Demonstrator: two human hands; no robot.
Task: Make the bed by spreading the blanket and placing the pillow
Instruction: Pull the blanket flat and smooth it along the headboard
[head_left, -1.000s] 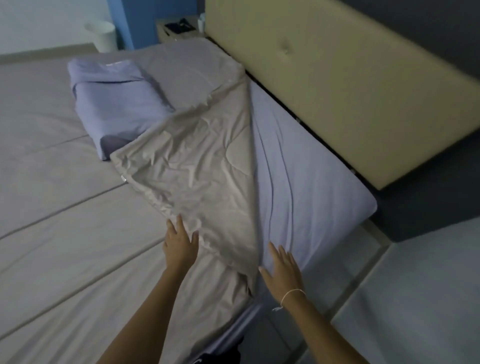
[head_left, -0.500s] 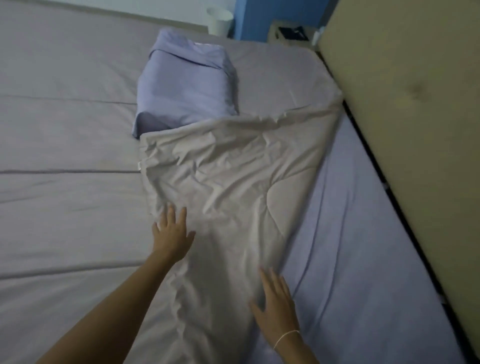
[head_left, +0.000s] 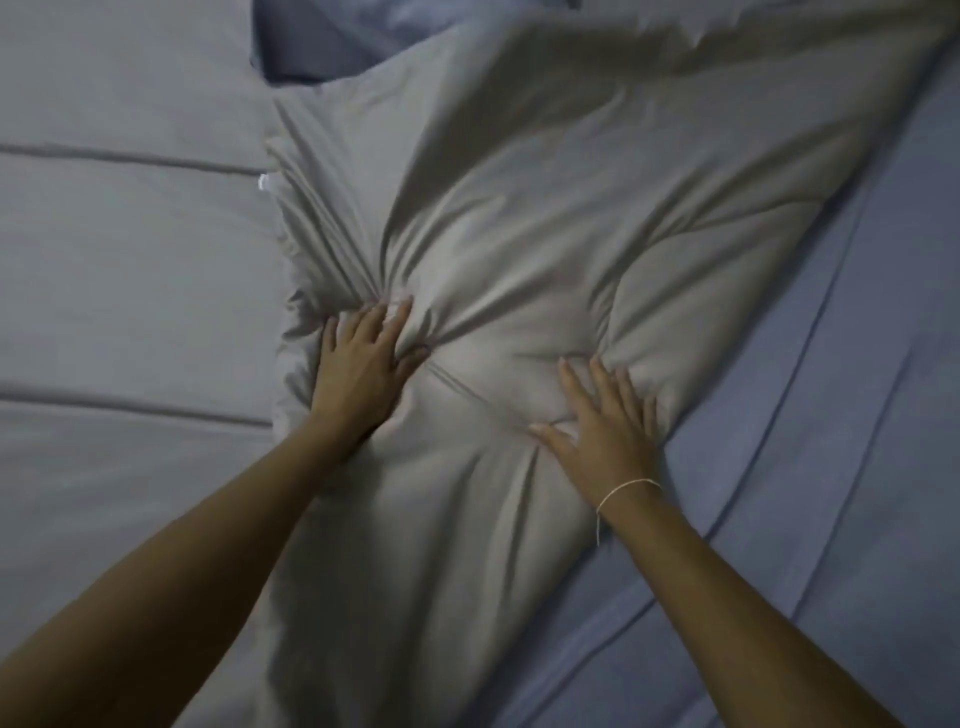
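The beige-grey blanket (head_left: 519, 218) has a corner flap folded back over itself in the middle of the bed, heavily creased. My left hand (head_left: 363, 369) presses on the flap's left part, fingers and thumb bunching fabric so that creases radiate from it. My right hand (head_left: 602, 421), with a thin bracelet at the wrist, lies flat on the flap's right edge, fingers spread. Only a lavender corner of the pillow (head_left: 311, 41) shows at the top, partly under the flap.
The lavender fitted sheet (head_left: 831, 441) lies bare to the right of the flap. The flat part of the blanket (head_left: 130, 312), with stitched seams, covers the bed to the left. No bed edge or headboard shows.
I have leaned in close over the bed. Both hands slid forward up the flap, the left one now gathering fabric. The headboard and most of the pillow have left the view.
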